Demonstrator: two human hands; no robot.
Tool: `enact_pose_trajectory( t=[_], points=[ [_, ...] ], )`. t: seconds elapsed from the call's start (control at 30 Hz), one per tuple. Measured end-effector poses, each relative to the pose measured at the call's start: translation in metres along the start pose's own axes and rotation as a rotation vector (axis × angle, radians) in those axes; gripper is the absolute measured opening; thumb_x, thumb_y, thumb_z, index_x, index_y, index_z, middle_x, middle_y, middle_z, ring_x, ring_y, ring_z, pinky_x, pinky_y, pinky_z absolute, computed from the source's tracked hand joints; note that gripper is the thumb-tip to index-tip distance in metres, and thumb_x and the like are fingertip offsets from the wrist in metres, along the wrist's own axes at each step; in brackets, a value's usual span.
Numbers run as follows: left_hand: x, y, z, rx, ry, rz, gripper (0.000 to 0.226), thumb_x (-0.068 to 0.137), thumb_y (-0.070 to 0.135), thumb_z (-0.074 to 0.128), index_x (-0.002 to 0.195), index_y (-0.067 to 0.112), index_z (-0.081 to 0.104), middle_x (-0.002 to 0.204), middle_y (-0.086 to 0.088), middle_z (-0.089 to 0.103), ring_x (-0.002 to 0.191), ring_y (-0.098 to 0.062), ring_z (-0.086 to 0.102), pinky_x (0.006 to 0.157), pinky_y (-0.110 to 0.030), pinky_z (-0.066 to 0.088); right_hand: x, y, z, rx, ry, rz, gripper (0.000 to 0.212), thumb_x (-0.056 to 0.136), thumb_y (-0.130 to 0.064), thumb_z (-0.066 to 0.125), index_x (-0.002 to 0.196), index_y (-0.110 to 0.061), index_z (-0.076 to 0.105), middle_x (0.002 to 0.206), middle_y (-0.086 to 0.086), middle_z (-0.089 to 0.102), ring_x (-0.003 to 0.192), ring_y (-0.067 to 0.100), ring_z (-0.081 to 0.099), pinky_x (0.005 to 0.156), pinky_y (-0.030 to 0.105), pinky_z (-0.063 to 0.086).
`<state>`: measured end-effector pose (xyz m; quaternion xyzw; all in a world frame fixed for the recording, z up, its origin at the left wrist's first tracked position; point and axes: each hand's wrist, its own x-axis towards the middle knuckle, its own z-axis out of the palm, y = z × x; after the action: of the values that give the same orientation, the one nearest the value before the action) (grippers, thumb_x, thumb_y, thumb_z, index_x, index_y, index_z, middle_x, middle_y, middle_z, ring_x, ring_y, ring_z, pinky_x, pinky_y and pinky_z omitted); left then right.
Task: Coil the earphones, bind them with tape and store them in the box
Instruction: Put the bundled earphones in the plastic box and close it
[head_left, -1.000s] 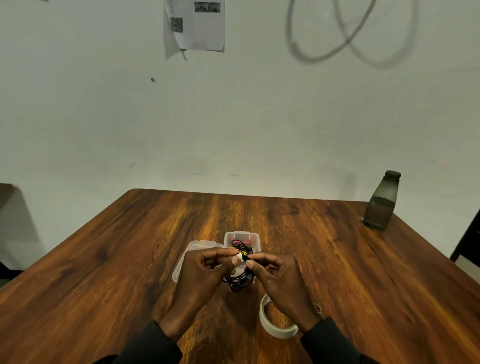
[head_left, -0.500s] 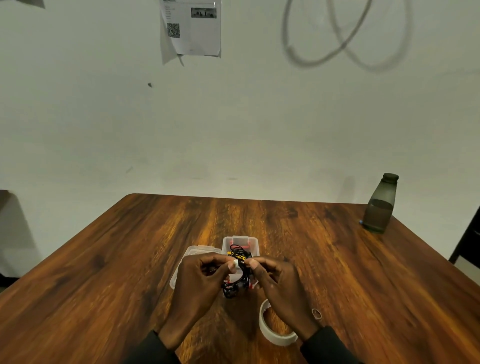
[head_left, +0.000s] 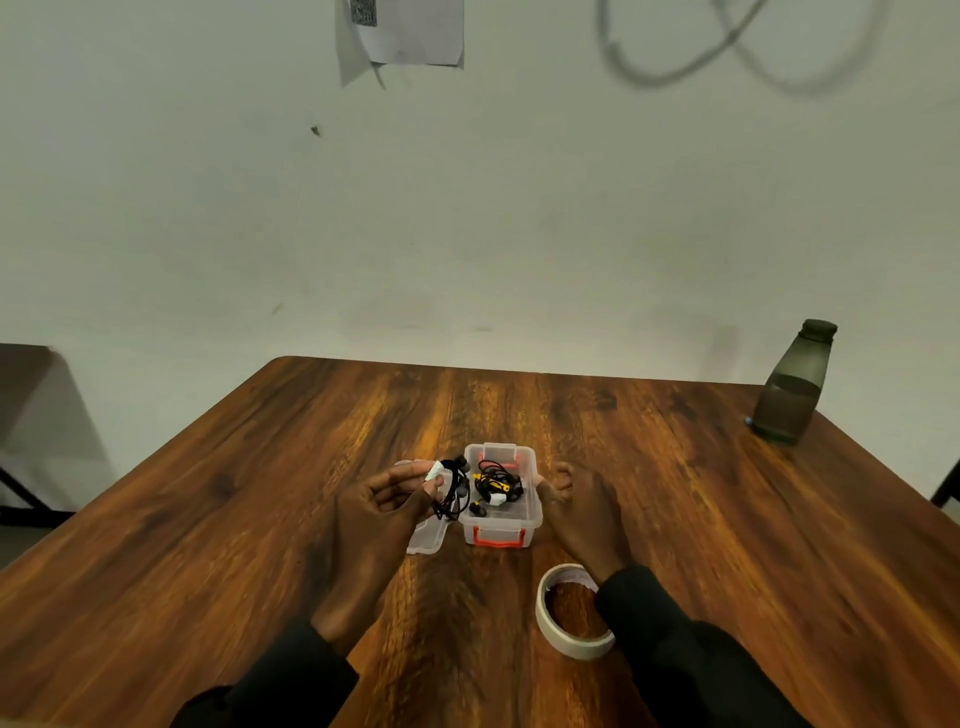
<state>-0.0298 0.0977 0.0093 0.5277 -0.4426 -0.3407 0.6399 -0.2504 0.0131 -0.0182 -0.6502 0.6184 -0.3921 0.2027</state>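
Head view: left hand (head_left: 387, 501) pinches one taped coil of black earphones (head_left: 453, 491) beside the box (head_left: 501, 525). Right hand (head_left: 582, 512) rests open against the box, fingertips hidden. One coil inside. One lid (head_left: 428, 538), partly covered. One tape roll (head_left: 571, 613) on the worktop (head_left: 727, 519).

Black coiled earphones (head_left: 453, 491) w/ white tape tab hanging just left of open clear box (head_left: 527, 512); tape roll (head_left: 571, 613) lying flat near box, front-right.

bottle (head_left: 792, 384) — far right table (head_left: 260, 519) corner | paper (head_left: 410, 31) — wall
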Motion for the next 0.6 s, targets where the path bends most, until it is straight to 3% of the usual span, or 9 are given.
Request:
enact_pose_trajectory(
  t=[0.07,0.13,0.17,0.23,0.33,0.4,0.47,0.53,0.6],
  points=[
    [-0.001,-0.001,-0.001,-0.001,-0.005,0.008,0.025,0.087,0.007,0.076,0.112,0.009,0.076,0.101,-0.007,0.080,0.092,-0.023,0.077,0.081,-0.037,0.064,0.002,-0.004,0.002,-0.021,-0.084,0.025,0.044,0.100,-0.027,0.062,0.139,-0.008,0.055,0.139,0.011,0.061,0.125,0.024,0.060,0.101,0.025,0.046],
    [-0.001,-0.002,-0.003,-0.002,-0.017,0.006,0.028,0.085,0.006,0.078,0.112,0.009,0.076,0.103,-0.006,0.080,0.094,-0.022,0.077,0.083,-0.040,0.063,-0.002,-0.007,0.001,-0.004,-0.119,-0.006,0.037,0.101,-0.016,0.060,0.136,-0.005,0.059,0.133,0.012,0.065,0.107,0.017,0.066,0.079,0.002,0.045],
    [-0.001,-0.003,-0.005,-0.005,-0.023,0.002,0.029,0.084,0.006,0.079,0.113,0.009,0.077,0.104,-0.006,0.080,0.095,-0.022,0.077,0.084,-0.042,0.063,-0.005,-0.006,0.002,-0.002,-0.125,-0.020,0.031,0.101,-0.011,0.059,0.131,-0.003,0.062,0.127,0.013,0.069,0.091,0.008,0.066,0.067,-0.001,0.044],
    [0.000,-0.003,-0.008,-0.011,-0.027,0.003,0.030,0.083,0.006,0.080,0.113,0.008,0.077,0.106,-0.007,0.080,0.096,-0.023,0.077,0.085,-0.043,0.063,-0.010,-0.002,0.003,0.025,-0.121,-0.030,0.024,0.100,-0.007,0.059,0.120,0.002,0.069,0.121,0.015,0.071,0.073,-0.005,0.059,0.058,0.001,0.046],
    [0.002,-0.002,-0.010,-0.004,-0.031,0.031,0.030,0.083,0.008,0.081,0.112,0.009,0.077,0.106,-0.006,0.080,0.095,-0.022,0.078,0.082,-0.038,0.064,-0.017,0.002,0.000,0.056,-0.121,-0.019,0.022,0.098,-0.007,0.063,0.114,0.005,0.071,0.123,0.015,0.072,0.065,-0.004,0.062,0.054,0.008,0.051],
    [0.002,-0.002,-0.011,-0.022,-0.023,0.041,0.029,0.083,0.007,0.080,0.112,0.008,0.077,0.103,-0.006,0.080,0.094,-0.023,0.078,0.080,-0.035,0.064,-0.022,0.005,-0.003,0.047,-0.118,-0.023,0.022,0.097,-0.008,0.064,0.116,0.003,0.071,0.124,0.013,0.072,0.067,-0.003,0.063,0.057,0.009,0.053],
    [0.002,-0.001,-0.010,-0.026,-0.017,0.051,0.029,0.084,0.006,0.080,0.112,0.007,0.077,0.102,-0.007,0.080,0.093,-0.023,0.078,0.079,-0.033,0.064,-0.026,0.009,-0.006,0.008,-0.121,-0.026,0.022,0.097,-0.011,0.066,0.115,-0.001,0.071,0.125,0.012,0.071,0.071,0.001,0.067,0.065,0.018,0.060],
    [0.002,-0.001,-0.009,-0.034,-0.018,0.060,0.029,0.084,0.005,0.079,0.113,0.006,0.076,0.103,-0.007,0.080,0.093,-0.023,0.078,0.080,-0.033,0.064,-0.029,0.013,-0.009,-0.008,-0.144,0.005,0.027,0.097,-0.015,0.067,0.122,-0.006,0.069,0.112,0.010,0.075,0.071,0.006,0.070,0.071,0.033,0.063],
    [0.003,-0.002,-0.008,-0.033,-0.022,0.063,0.030,0.084,0.006,0.079,0.114,0.005,0.076,0.104,-0.008,0.080,0.094,-0.024,0.078,0.082,-0.036,0.064,-0.034,0.015,-0.012,-0.005,-0.162,0.019,0.037,0.097,-0.018,0.067,0.133,-0.013,0.063,0.098,0.004,0.075,0.073,0.007,0.070,0.070,0.030,0.062]
  ],
)
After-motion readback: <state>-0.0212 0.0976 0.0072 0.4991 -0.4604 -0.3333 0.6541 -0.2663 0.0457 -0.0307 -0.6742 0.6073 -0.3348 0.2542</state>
